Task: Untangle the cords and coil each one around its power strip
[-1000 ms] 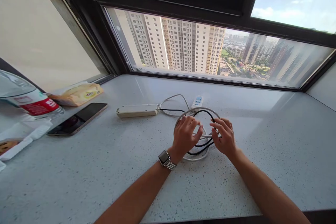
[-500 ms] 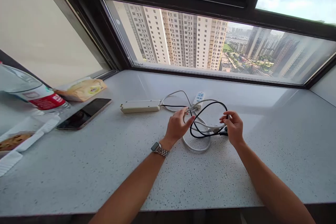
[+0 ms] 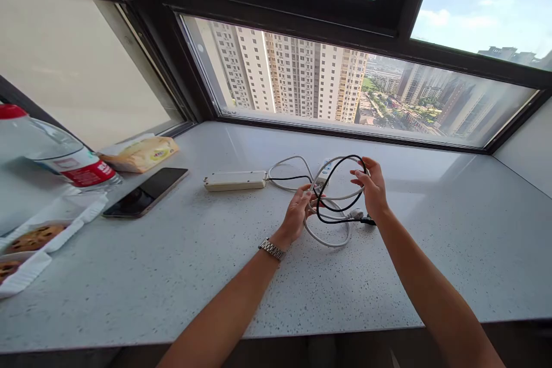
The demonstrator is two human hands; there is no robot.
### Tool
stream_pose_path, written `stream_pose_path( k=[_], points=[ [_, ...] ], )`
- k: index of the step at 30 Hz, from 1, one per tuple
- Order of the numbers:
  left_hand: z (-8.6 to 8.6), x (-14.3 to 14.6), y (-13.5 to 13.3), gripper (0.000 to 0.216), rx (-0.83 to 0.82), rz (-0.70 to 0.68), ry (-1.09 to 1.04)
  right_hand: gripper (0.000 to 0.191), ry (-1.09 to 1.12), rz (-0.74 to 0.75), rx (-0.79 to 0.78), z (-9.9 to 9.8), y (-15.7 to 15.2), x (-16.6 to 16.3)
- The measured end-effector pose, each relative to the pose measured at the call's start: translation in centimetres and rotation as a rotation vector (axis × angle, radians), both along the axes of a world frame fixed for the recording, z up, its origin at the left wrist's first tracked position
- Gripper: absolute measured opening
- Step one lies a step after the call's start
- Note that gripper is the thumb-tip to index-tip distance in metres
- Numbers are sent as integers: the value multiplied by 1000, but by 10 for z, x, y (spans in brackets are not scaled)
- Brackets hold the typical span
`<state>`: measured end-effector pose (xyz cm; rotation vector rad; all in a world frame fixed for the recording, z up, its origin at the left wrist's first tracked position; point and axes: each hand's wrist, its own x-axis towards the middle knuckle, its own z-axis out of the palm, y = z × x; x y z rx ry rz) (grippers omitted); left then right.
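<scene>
The right hand [image 3: 373, 187] is pinching the top of a black cable [image 3: 345, 156] between thumb and fingertips and is holding its loop raised above the bench [image 3: 302, 310]. The left hand [image 3: 297, 213] is closing its fingers on the opposite side of the same loop, where the black cable is crossing a white cable [image 3: 330, 244]. So the loop is hanging between the two hands, which are standing close together but apart. The lower part of the black cable is running down to a dark plug [image 3: 367, 220], which is lying on the bench just under the right wrist. The white cable is coiling on the bench below both hands. A beige power strip [image 3: 235, 181] is lying just left of the left hand. A phone [image 3: 146, 191], a water bottle [image 3: 64, 155] and a yellow packet [image 3: 140, 152] are lying well apart to the left.
</scene>
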<state>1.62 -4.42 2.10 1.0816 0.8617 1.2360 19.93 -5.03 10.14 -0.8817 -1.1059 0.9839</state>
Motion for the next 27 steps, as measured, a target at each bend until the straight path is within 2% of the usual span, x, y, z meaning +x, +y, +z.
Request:
stream_pose_path(
  k=[2,5,8,10,12,15,18,21,24,27],
  points=[
    [0,3,-2,43,-21,-20,-68,47,21,-114,31,-8,4,2],
    [-1,6,-5,39,-29,-57,-177,55,236,-200,48,-22,4,3],
    [-2,9,-8,37,-72,-71,-255,43,461,-124,-58,-42,-1,1],
    [-4,10,-8,39,-91,-74,-250,44,480,-19,-133,-57,-7,-3],
    [-5,10,-8,41,-76,-78,-177,49,391,51,-133,-70,-15,-8],
    [-7,8,-6,41,-1,-63,61,50,171,62,-51,-82,-24,-11],
    [-6,5,-5,40,131,1,377,43,42,12,-28,-86,-28,-10],
    [-5,2,-6,35,269,51,636,39,2,-10,-30,-86,-28,-5],
    [-4,-1,-5,31,354,97,745,37,-33,-25,-15,-85,-27,-1],
    [-5,-2,-5,33,379,132,710,35,-87,-77,5,-82,-27,3]
  ],
)
